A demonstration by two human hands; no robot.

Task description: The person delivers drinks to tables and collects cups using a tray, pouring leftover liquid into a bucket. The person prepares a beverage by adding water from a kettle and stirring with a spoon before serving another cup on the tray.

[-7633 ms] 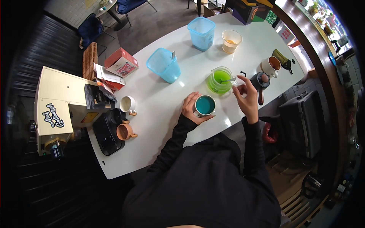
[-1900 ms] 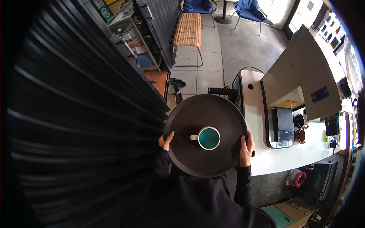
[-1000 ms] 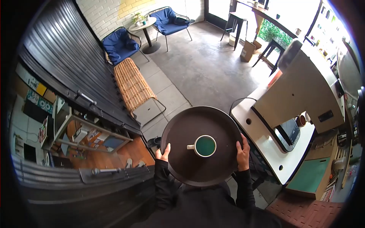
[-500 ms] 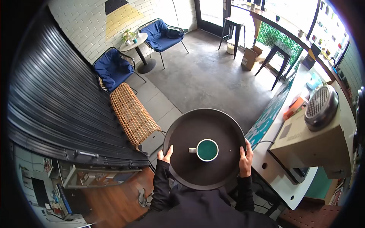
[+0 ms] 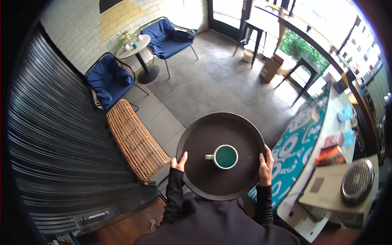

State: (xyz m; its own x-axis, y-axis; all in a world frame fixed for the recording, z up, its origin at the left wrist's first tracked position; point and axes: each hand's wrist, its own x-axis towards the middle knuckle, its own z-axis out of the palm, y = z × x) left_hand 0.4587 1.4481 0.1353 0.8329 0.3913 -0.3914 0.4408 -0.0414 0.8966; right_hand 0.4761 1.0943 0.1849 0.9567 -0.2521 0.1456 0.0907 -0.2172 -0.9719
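Observation:
A round dark brown serving tray (image 5: 200, 134) is held level in front of my body. My left hand (image 5: 179, 162) grips its left rim, thumb over the edge and fingers underneath. On the opposite side my right hand (image 5: 266, 166) clasps the right rim in the same way. Upright near the tray's middle stands a white mug (image 5: 226, 157) with a teal inside, its handle pointing left. Neither hand touches the mug. Whether the mug holds any liquid cannot be told.
Along the left run a black corrugated shutter (image 5: 45, 143), a rattan bench (image 5: 134, 141) and blue-cushioned chairs (image 5: 108, 79) by a small round table (image 5: 134, 50). A counter (image 5: 292, 204) with a beige machine (image 5: 326, 185) borders the right. Stools (image 5: 302, 75) and a cardboard box (image 5: 270, 68) stand ahead.
My view has moved forward past the counter, so the beige machine sits lower and the bench and chairs have shifted left. Both hands keep hold of the tray, and the mug stays upright.

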